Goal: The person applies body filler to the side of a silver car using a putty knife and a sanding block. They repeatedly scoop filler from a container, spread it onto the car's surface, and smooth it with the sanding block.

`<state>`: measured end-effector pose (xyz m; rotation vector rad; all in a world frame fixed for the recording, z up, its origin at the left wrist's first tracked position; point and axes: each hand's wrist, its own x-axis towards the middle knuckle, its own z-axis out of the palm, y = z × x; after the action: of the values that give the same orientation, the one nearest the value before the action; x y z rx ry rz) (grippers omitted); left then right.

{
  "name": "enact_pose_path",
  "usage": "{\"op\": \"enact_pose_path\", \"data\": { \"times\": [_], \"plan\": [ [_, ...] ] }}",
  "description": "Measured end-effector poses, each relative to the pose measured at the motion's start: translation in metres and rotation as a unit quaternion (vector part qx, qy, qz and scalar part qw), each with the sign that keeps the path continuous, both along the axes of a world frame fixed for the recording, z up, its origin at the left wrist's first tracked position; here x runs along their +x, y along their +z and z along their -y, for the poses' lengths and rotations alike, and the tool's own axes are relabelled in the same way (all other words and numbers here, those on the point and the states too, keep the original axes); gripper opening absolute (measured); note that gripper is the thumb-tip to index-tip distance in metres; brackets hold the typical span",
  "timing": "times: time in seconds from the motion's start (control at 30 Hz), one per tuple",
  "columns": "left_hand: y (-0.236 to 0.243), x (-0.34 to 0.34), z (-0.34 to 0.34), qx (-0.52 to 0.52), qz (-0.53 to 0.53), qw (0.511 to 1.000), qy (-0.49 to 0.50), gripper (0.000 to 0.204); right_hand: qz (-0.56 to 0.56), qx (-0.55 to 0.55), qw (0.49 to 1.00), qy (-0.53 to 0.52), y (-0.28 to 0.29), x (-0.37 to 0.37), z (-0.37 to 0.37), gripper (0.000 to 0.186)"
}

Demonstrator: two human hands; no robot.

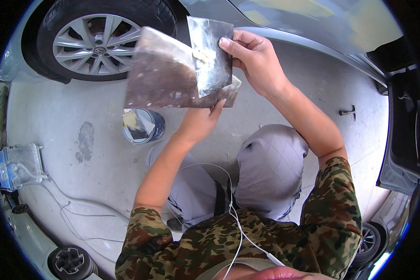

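My left hand grips the lower edge of a flat, dark, stained board, with its thumb on the face. In my right hand is a flat putty spreader, pinched at its right edge with the thumb in front. A pale lump of putty sits on the spreader's whitish smeared face. The spreader overlaps the board's right part; whether the two touch I cannot tell. Both are held up in front of a car wheel, and the board's left side is blurred.
Below the board stands a tin with flat scrapers on top. Pale patches mark the car's panel ahead. A small hammer-like tool lies on the right floor. At left, a blue-and-clear box has hoses trailing from it.
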<state>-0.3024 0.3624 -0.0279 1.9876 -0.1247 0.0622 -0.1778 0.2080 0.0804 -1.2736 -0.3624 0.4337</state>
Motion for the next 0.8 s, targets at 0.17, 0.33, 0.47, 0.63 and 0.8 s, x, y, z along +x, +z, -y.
{"op": "enact_pose_path", "data": {
  "times": [0.17,0.33,0.47,0.63,0.8],
  "plan": [
    [-0.058,0.019,-0.022,0.055,0.022,0.998,0.035,0.036,0.007,0.058,0.998,-0.037,0.026,0.000,-0.012,0.025],
    [-0.131,0.073,-0.100,0.049,-0.174,0.983,-0.012,0.040,-0.037,0.055,0.995,-0.077,-0.004,0.012,0.037,0.015],
    [-0.204,0.121,-0.152,-0.055,-0.214,0.975,-0.003,0.039,-0.078,0.019,0.991,-0.103,-0.039,0.006,0.067,0.011],
    [-0.244,0.146,-0.178,-0.041,-0.268,0.960,0.074,0.048,-0.115,0.016,0.982,-0.150,-0.064,0.003,0.107,0.010],
    [-0.234,0.151,-0.151,-0.092,-0.292,0.949,0.071,0.040,-0.127,0.014,0.976,-0.177,-0.077,0.004,0.128,0.005]
  ]
}}
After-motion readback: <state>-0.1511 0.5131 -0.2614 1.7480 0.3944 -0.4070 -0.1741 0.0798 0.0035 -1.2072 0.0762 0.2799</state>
